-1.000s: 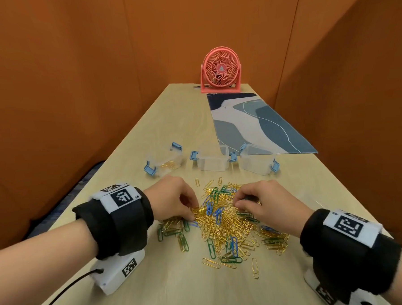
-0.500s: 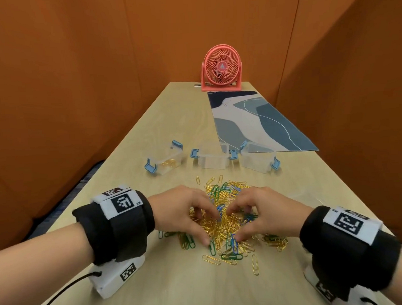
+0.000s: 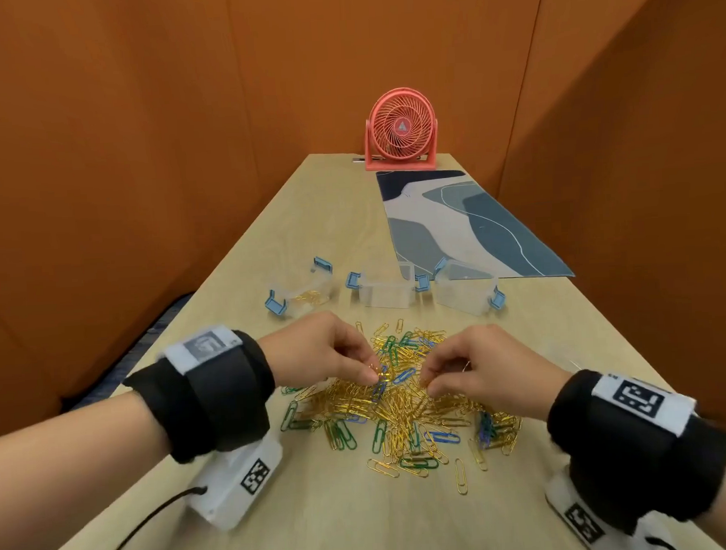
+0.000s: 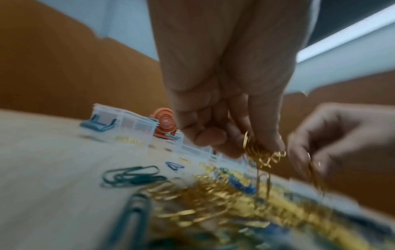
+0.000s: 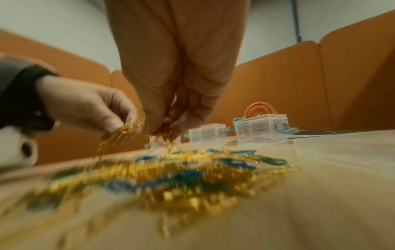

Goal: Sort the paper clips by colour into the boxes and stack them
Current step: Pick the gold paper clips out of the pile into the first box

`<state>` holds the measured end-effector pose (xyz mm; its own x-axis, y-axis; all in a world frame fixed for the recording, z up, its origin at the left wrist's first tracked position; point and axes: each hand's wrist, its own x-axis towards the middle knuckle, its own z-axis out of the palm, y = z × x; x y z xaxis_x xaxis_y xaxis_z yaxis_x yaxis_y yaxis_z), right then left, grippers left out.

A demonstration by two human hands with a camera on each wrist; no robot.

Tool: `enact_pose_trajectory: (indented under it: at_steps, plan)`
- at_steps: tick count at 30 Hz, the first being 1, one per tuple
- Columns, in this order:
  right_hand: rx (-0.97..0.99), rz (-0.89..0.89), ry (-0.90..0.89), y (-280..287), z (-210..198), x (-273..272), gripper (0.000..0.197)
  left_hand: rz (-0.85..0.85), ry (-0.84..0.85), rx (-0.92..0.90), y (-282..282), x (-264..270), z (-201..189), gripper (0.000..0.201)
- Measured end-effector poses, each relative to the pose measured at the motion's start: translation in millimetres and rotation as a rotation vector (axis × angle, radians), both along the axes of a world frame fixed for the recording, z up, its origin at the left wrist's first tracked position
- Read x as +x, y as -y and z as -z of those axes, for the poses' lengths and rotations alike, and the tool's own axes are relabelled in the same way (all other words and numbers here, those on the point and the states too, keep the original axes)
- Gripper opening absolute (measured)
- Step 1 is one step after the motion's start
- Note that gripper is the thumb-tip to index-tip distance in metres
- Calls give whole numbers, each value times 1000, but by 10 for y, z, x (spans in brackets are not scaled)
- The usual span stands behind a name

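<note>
A heap of gold, green and blue paper clips lies on the wooden table in front of me. My left hand pinches a bunch of gold clips lifted just above the heap. My right hand pinches a few gold clips too, close beside the left. Three clear boxes with blue latches stand beyond the heap: the left box holds some gold clips, the middle box and the right box look empty.
A patterned blue and white mat lies behind the boxes on the right. A pink desk fan stands at the far end of the table. Orange partition walls close in on both sides.
Both hands dug into the heap, closed on gold clips and have risen slightly with them. The heap has spread a little.
</note>
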<state>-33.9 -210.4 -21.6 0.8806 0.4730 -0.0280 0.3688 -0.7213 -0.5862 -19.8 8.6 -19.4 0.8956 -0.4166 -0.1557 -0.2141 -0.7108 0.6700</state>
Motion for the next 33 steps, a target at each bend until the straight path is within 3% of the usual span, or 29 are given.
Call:
enact_pose_trajectory:
  at_steps: [4,8,14,21,26,30,33]
  plan:
    - [272,70,-96,47,-139,-7,8,-154,-369,-329,-32,-8,-90,5]
    - [368,75,-162,1,-202,-23,8,-287,-675,-612,36,-47,-138,8]
    - [497,44,-133,-112,-233,-40,9,-369,-813,-815,199,-84,-82,18]
    - [454,-13,-67,-195,-241,-58,11,-327,-857,-837,317,-129,-100,34]
    - [265,15,64,-103,-207,-62,16,-298,-851,-612,285,-110,-80,28]
    - [-51,67,16,125,-152,-94,31,-416,-618,-475,89,165,-194,29]
    - [-280,95,-71,288,-138,-118,54,-577,-397,-519,-50,406,-395,26]
